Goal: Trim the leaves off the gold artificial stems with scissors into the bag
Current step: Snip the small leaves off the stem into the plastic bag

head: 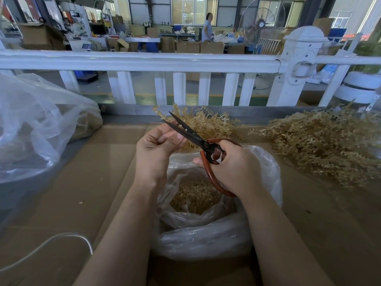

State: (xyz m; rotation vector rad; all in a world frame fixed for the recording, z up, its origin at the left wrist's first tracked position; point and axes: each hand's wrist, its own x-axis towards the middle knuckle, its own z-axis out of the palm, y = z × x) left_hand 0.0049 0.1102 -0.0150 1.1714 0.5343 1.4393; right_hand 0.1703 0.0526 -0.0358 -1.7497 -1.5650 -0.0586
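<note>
The gold stem (208,122) is pinched at its near end in the fingers (165,137) of the left hand (153,151), its leafy top fanning away over the far part of the table (103,172), just above and beyond the open bag (206,223). The right hand (235,168) is wrapped around the red loops of the scissors (193,137), whose dark blades are parted and cross right by the left fingertips.

The likeliest trouble, as I judge it, is a nicked fingertip, since the blade edges lie so close to the pinch. Cuttings could also miss the bag (its mouth sits nearer the body than the blade tips) and scatter on the table.

The stem is thin, wiry plastic with small, stiff, fern-like sprigs in a dull metallic gold. The bag is clear, crinkled film, slack and holding gold clippings. The table top looks like flat brown cardboard. A heap of stems (321,145) lies to the right; another filmy bag (37,124) slumps at the left.
</note>
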